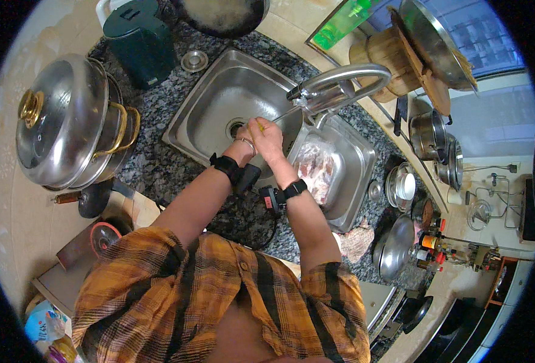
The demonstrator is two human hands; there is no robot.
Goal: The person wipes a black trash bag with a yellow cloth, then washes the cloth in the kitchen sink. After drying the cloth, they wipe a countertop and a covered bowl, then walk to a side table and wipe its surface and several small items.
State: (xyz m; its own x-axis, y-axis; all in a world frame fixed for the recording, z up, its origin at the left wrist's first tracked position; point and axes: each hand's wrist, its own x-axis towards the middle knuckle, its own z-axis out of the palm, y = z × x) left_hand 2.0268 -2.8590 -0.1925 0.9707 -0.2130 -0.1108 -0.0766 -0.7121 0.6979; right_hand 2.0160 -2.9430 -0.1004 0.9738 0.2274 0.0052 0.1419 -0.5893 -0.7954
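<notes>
My left hand (pixel 243 144) and my right hand (pixel 268 139) are pressed together over the drain (pixel 235 128) of the larger stainless-steel sink basin (pixel 203 102). A thin stream of water (pixel 284 114) runs from the curved faucet (pixel 358 75) onto them. My right hand covers most of the left, hiding its fingers. A small yellowish patch shows at the right fingers; what it is cannot be made out. In the smaller basin (pixel 351 199), to the right, lies meat in clear plastic (pixel 315 168).
A large lidded steel pot (pixel 67 122) and a dark green electric kettle (pixel 138 50) stand left of the sink. A wok (pixel 222 13) is behind it. On the right counter are a crumpled cloth (pixel 357 242), stacked bowls (pixel 401 186) and a pan lid (pixel 394 249).
</notes>
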